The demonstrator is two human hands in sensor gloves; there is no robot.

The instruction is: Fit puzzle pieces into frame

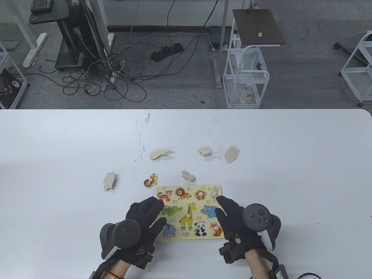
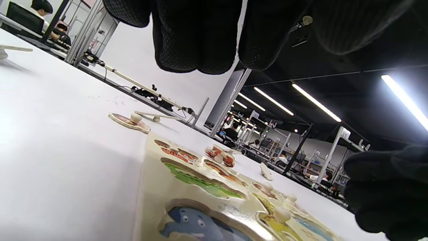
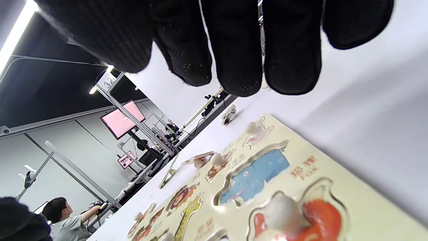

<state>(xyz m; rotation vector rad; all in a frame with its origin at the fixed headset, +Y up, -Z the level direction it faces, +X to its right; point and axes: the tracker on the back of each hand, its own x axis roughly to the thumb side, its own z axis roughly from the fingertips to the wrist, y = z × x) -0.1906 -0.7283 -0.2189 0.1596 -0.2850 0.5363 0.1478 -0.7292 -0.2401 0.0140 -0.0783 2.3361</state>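
Frame steadied, pieces loose beyond it.
Puzzle frame (image 1: 188, 189) is flanked near the table edge by left hand (image 1: 144, 216) and right hand (image 1: 232, 216), fingers extended, nothing grasped; next, seemingly, the face-up piece (image 1: 150, 180) is to be picked.

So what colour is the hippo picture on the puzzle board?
Blue: the hippo shows best in the right wrist view.

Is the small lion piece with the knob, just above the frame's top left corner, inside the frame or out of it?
Out. The lion piece lies face up on the white table, beyond the frame, in no cutout.
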